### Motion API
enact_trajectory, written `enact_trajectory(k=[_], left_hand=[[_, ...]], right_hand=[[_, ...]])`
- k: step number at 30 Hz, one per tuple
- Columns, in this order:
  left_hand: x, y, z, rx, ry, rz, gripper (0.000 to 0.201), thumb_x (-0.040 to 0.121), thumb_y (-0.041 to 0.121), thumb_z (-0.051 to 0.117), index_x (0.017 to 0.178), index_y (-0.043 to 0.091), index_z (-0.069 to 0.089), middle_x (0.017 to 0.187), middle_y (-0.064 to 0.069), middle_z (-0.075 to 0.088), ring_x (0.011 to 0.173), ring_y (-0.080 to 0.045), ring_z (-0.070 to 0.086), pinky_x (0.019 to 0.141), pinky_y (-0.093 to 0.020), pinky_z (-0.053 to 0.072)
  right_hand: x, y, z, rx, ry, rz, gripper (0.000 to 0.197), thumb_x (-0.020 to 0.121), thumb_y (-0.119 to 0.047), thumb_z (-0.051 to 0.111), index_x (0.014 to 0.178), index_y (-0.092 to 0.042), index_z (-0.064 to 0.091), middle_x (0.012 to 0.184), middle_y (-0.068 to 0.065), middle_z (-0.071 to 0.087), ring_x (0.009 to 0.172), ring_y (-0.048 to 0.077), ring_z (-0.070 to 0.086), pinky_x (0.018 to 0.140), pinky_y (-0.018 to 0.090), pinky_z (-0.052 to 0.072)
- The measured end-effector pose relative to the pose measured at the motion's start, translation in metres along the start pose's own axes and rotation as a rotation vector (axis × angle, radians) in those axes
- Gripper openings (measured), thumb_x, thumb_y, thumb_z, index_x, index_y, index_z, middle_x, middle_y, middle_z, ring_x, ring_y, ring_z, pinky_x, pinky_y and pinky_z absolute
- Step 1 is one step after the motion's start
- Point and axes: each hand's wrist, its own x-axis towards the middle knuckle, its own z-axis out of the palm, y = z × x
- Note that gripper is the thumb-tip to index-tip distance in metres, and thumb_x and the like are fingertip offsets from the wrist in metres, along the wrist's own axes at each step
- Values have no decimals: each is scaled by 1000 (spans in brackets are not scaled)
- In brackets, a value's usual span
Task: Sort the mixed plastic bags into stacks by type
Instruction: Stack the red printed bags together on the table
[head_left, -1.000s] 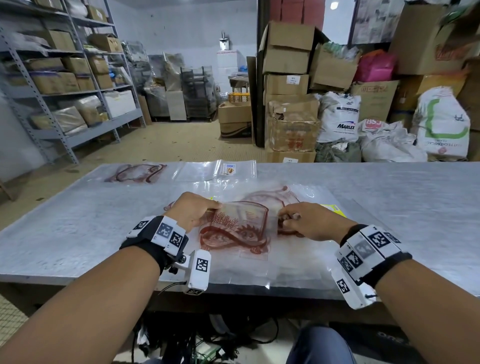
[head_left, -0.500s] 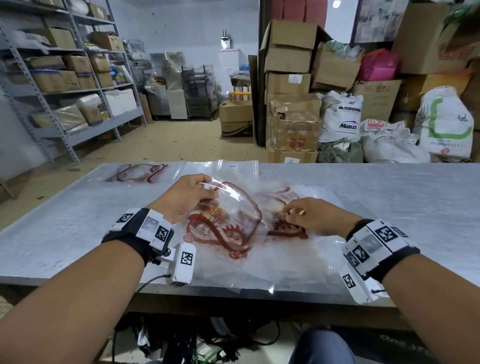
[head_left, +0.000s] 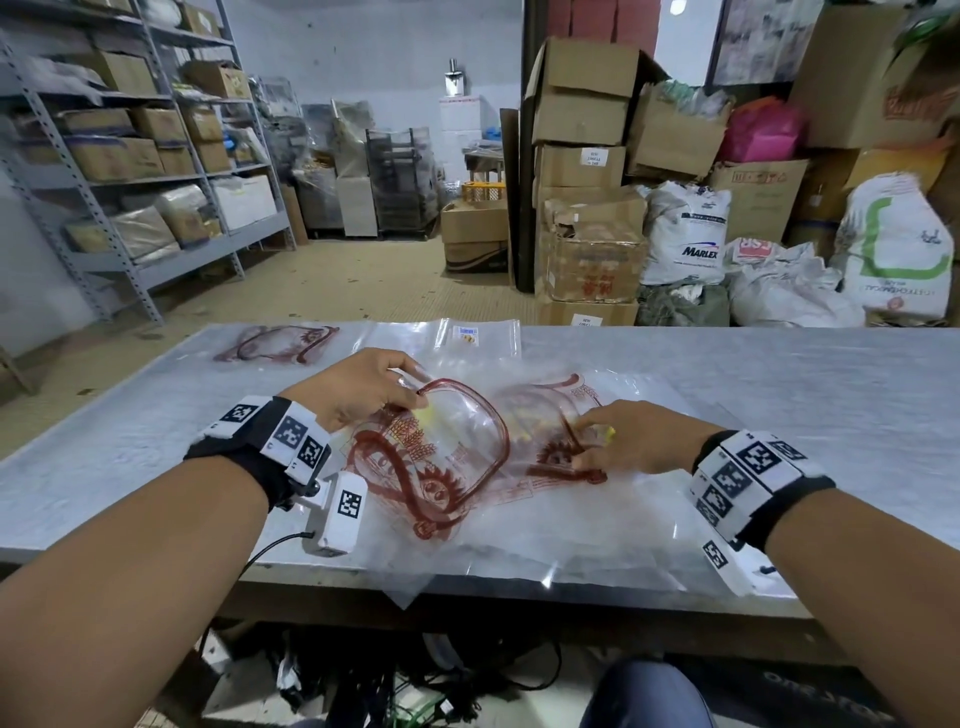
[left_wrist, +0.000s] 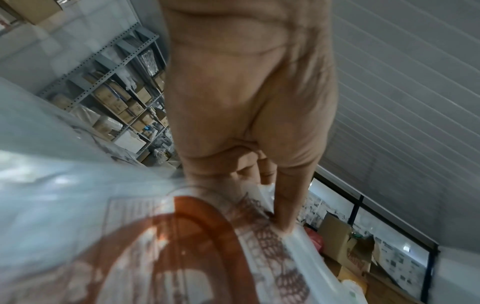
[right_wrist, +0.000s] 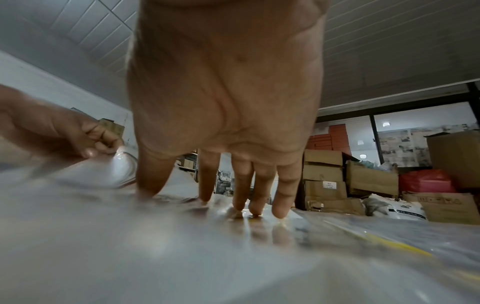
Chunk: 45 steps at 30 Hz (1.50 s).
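Note:
A heap of clear plastic bags (head_left: 519, 530) lies on the grey table (head_left: 831, 405) in front of me. My left hand (head_left: 358, 389) pinches the top edge of a clear bag with a red print (head_left: 441, 457) and holds that edge lifted off the heap; the left wrist view shows the red print (left_wrist: 182, 246) under the fingers (left_wrist: 285, 185). My right hand (head_left: 623, 441) rests on the heap, fingertips (right_wrist: 254, 205) straight and pressing down on another red-printed bag (head_left: 561, 410).
At the table's far edge lie a red-printed bag (head_left: 280, 343) on the left and a clear bag with a small label (head_left: 467, 335) beside it. Cardboard boxes (head_left: 587, 171), sacks (head_left: 685, 234) and metal shelving (head_left: 130, 171) stand beyond the table.
My left hand has lifted the red-printed bag's edge up and away from me. My right hand let go of that bag and now presses flat on the heap.

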Motion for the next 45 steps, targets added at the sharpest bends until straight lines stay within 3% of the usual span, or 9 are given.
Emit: enact_trajectory(k=[7, 10, 16, 24, 29, 32, 36, 41, 45], left_hand=[[7, -4, 7, 191, -29, -60, 30, 84, 8, 82, 109, 21, 70, 96, -20, 73, 74, -23, 65, 60, -28, 53], [13, -6, 9, 260, -24, -90, 34, 79, 20, 87, 108, 28, 71, 98, -16, 74, 76, -27, 60, 71, -35, 51], [20, -13, 14, 319, 27, -131, 26, 76, 24, 88, 99, 24, 75, 77, -12, 68, 74, -26, 57, 69, -35, 46], [24, -23, 23, 161, 79, -102, 18, 81, 11, 84, 95, 12, 73, 94, -16, 72, 81, -23, 62, 66, -31, 52], [22, -27, 23, -104, 138, -80, 14, 85, -5, 77, 93, 3, 68, 94, -22, 71, 83, -28, 69, 84, -43, 59], [21, -29, 25, -129, 199, -56, 14, 86, -5, 75, 91, 5, 67, 91, -19, 69, 78, -25, 67, 70, -31, 60], [20, -30, 32, -170, 267, -28, 14, 88, -5, 73, 94, 5, 64, 78, -11, 67, 57, -12, 67, 49, -20, 53], [20, -34, 40, -277, 339, -33, 15, 85, 1, 78, 90, 9, 67, 90, -21, 72, 77, -29, 67, 84, -46, 58], [18, -33, 51, -331, 401, -47, 16, 84, 3, 80, 87, 12, 67, 85, -16, 71, 70, -25, 66, 74, -36, 59]], right_hand=[[14, 6, -4, 22, 41, 70, 75, 89, -64, 65, 144, -14, 51, 140, 4, 57, 126, 23, 53, 92, 28, 39], [15, 3, -3, 73, 10, 83, 61, 90, -57, 68, 106, 2, 71, 103, 16, 74, 84, 23, 63, 67, 27, 42], [18, 2, 0, 181, 85, 36, 36, 86, -44, 79, 88, -14, 59, 83, 1, 65, 66, 13, 56, 59, 25, 41], [28, -4, 4, 554, 220, 42, 25, 91, -11, 74, 74, -16, 57, 67, 0, 56, 43, 5, 54, 43, 19, 42], [34, -3, -4, 806, 242, 160, 49, 84, -4, 80, 126, -15, 56, 77, 4, 59, 61, 16, 54, 46, 18, 42], [38, -3, -5, 951, 226, 195, 75, 81, 0, 83, 146, -8, 46, 95, 11, 66, 80, 27, 66, 82, 40, 60], [42, -3, -6, 1007, 219, 181, 46, 79, 3, 82, 122, 1, 66, 101, 21, 74, 94, 34, 75, 94, 46, 59], [40, -13, -7, 1219, 187, 124, 20, 87, 0, 75, 106, 2, 68, 90, 12, 76, 79, 18, 74, 74, 27, 58], [40, -25, -11, 1330, 143, 87, 27, 90, -17, 76, 110, 1, 67, 102, 16, 77, 91, 28, 75, 80, 37, 61]])
